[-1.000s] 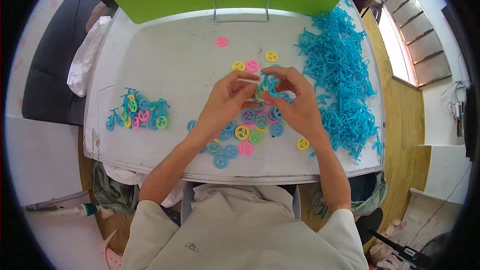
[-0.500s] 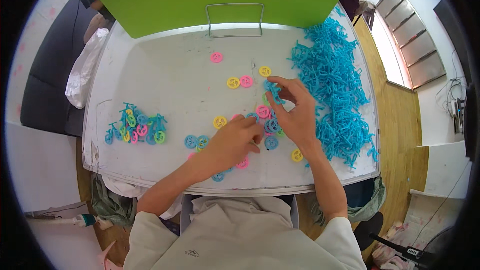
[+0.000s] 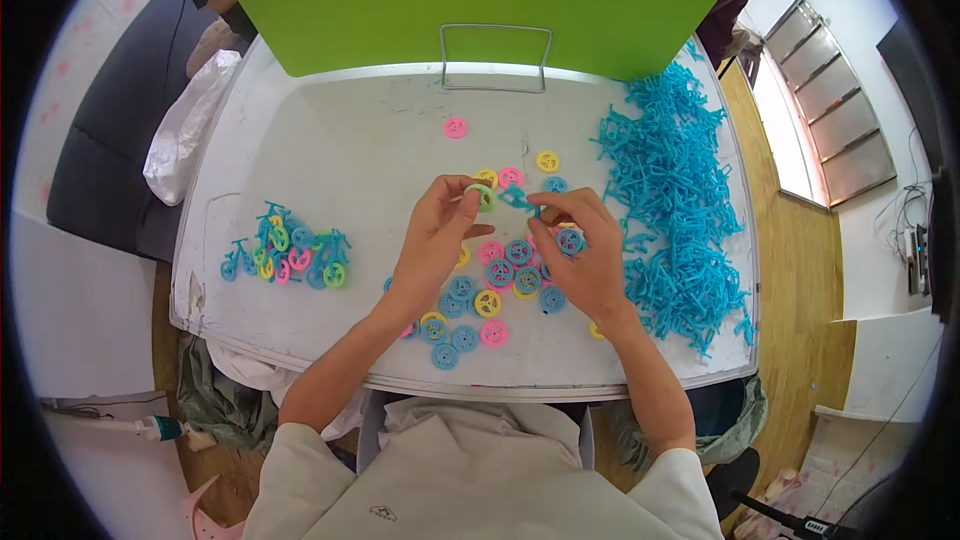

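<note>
Between thumb and fingers my left hand (image 3: 437,225) pinches a light green toy wheel (image 3: 482,198). My right hand (image 3: 583,250) grips a small blue plastic toy frame (image 3: 517,197), its end pointing toward the green wheel. A narrow space seems to lie between the two parts. Below my hands, loose blue, pink and yellow wheels lie scattered and partly stacked, among them a yellow wheel (image 3: 487,303) and a pink wheel (image 3: 494,333). Farther off are a blue wheel (image 3: 555,184) and a lone pink wheel (image 3: 455,128). My left hand and forearm hide some wheels.
A large heap of blue plastic frames (image 3: 670,210) covers the table's right side. On the left sits a pile of small toy bikes with coloured wheels (image 3: 290,247). A green panel (image 3: 480,0) with a wire stand (image 3: 495,90) rises at the far edge of the white table (image 3: 330,140).
My left hand has risen from the loose wheels with a green wheel. My right hand has shifted slightly down, and the blue frame now faces that wheel. The view has tilted slightly.
</note>
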